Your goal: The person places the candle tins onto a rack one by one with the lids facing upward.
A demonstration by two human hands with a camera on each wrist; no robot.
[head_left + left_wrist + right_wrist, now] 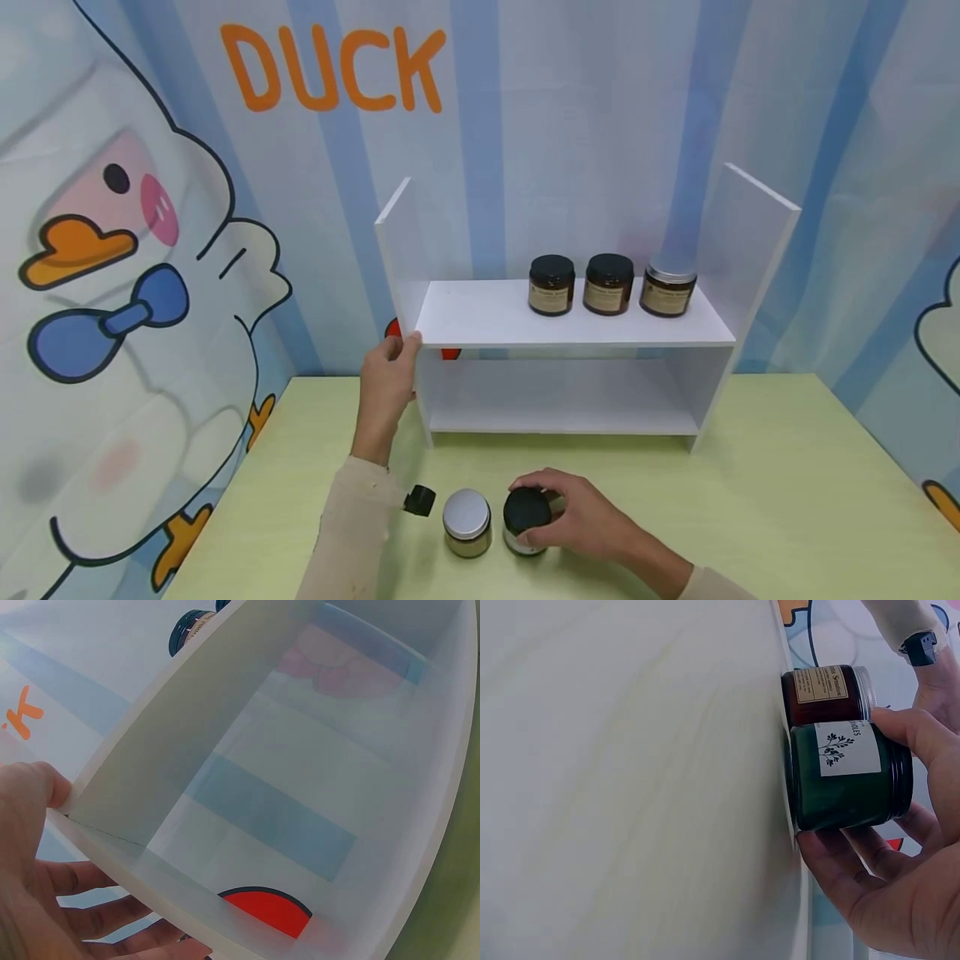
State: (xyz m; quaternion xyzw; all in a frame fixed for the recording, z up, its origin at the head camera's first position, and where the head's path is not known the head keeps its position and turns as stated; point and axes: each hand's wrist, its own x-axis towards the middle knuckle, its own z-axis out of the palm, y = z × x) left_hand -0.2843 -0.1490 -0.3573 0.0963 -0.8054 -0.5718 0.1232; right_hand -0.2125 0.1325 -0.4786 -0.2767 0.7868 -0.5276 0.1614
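Plainly, striped cloth (585, 150) backs the pale table (765, 492); left fingers (112, 919) grip the shelf (480, 312), right fingers (829, 874) a jar (840, 801).

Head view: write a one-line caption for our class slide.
Right hand grips a black-lidded jar beside a silver-lidded jar, while the left hand holds a white shelf.

Black-lidded green jar (844, 799), upright, white two-tier shelf (480, 312) standing behind

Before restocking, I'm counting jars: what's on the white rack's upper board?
Two black-lidded jars and one silver-lidded jar, toward the right. The upper board directly beneath them is covered.
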